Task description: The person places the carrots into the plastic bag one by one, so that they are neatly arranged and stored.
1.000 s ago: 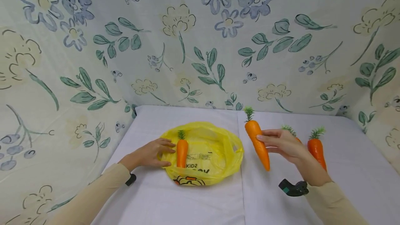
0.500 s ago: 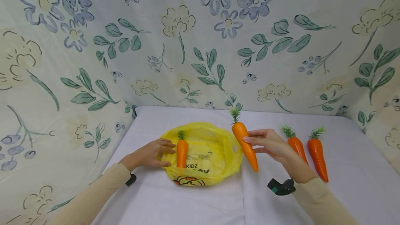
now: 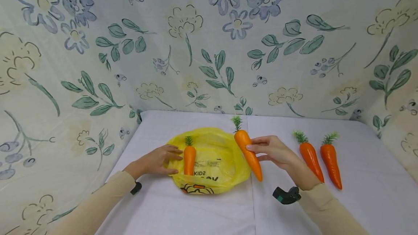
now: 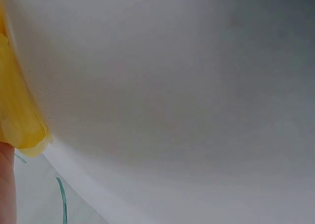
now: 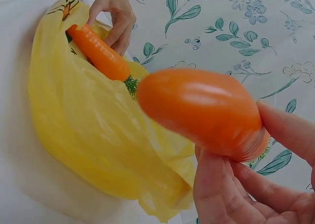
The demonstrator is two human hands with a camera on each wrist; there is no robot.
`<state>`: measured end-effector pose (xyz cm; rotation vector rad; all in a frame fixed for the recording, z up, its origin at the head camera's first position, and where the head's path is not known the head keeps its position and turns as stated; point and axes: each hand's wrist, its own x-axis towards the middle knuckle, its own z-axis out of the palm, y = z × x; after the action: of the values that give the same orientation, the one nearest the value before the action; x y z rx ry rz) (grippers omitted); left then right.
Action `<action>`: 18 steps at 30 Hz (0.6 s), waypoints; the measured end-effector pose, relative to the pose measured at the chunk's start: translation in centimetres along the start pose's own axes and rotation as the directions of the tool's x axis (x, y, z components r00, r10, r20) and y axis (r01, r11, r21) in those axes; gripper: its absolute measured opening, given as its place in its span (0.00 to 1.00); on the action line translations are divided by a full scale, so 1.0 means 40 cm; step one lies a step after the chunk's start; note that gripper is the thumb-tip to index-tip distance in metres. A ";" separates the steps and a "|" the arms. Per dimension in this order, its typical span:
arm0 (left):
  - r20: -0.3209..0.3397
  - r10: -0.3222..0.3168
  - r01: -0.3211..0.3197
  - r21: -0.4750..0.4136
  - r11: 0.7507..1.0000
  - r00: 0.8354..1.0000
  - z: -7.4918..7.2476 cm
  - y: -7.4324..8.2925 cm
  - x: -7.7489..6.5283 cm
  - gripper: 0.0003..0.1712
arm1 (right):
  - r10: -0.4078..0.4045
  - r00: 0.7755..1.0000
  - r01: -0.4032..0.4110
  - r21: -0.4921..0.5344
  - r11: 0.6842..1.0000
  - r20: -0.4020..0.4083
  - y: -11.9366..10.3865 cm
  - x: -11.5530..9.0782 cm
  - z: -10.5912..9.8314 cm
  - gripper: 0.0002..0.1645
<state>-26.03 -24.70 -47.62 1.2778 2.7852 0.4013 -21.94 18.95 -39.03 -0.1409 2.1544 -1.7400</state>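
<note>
My right hand (image 3: 274, 151) pinches an orange toy carrot (image 3: 248, 155) between thumb and fingers, its green top pointing up and its tip down. It is at the right rim of a yellow plastic bag (image 3: 225, 180); in the right wrist view the held carrot (image 5: 202, 111) fills the foreground. My left hand (image 3: 161, 160) grips the bag's left rim, fingers over the edge. Inside the bag's wide mouth lies another carrot (image 3: 189, 159), close to those fingers. Only a bit of yellow bag (image 4: 19, 101) and a fingertip appear in the left wrist view.
Two more carrots, a left one (image 3: 310, 160) and a right one (image 3: 330, 164), lie side by side on the white tablecloth (image 3: 209, 215), right of my right hand. A floral curtain (image 3: 209, 46) hangs behind the table and along its sides.
My right hand has moved left with its carrot, from beside the two lying carrots to the bag's right rim. Both lying carrots now show fully. The left hand and bag have stayed put.
</note>
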 end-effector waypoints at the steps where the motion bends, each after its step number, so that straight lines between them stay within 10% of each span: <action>1: 0.000 0.001 -0.001 -0.003 1.000 1.000 -0.001 0.000 0.000 0.28 | -0.001 1.000 0.001 -0.004 1.000 0.004 -0.002 0.000 0.004 0.37; 18: -0.005 0.007 -0.007 0.001 1.000 1.000 -0.001 0.000 -0.001 0.29 | -0.010 0.995 0.008 0.029 1.000 0.097 -0.011 0.035 0.068 0.33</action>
<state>-26.01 -24.73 -47.57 1.2896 2.7859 0.4043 -22.36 15.92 -39.38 -0.2232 2.0624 -1.7314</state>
